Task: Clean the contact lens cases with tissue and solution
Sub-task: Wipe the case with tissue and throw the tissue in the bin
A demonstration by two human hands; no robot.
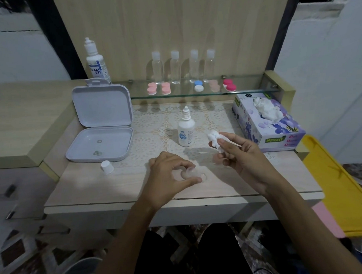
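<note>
Work is midway, I judge: left hand [169, 175] pinches case [190, 175], right hand [239, 152] grips tissue [215, 140]; cases [191, 87] at 12 o'clock wait.

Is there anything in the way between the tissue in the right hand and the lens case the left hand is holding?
Nothing visible. The tissue in the right hand and the case under the left hand have only bare table between them.

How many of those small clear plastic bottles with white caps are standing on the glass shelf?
4, in a row along the back of the glass shelf: first clear bottle, second, third and fourth, counting from the left. None looks hidden.
</note>
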